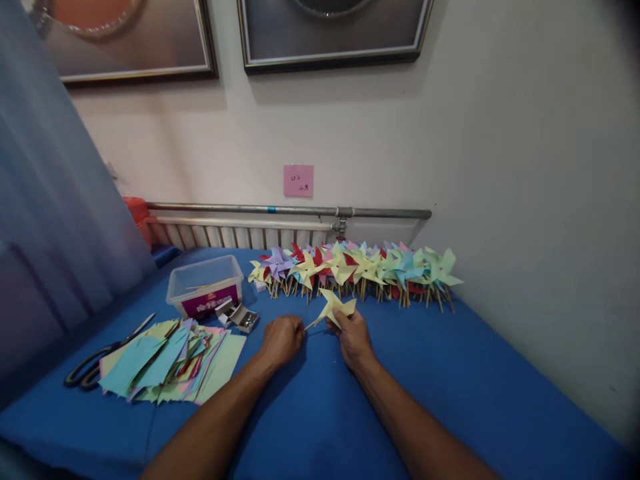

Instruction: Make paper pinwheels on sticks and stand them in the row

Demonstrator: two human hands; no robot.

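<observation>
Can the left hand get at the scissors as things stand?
Probably, by reaching over: the papers lie between left hand and scissors, but the scissors look mostly uncovered. It seems to be pinching the stick, though.

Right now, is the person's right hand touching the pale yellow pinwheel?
Touching. The head view shows it plainly: the right hand holds the pale yellow pinwheel by its lower side, thumb over the paper.
</observation>
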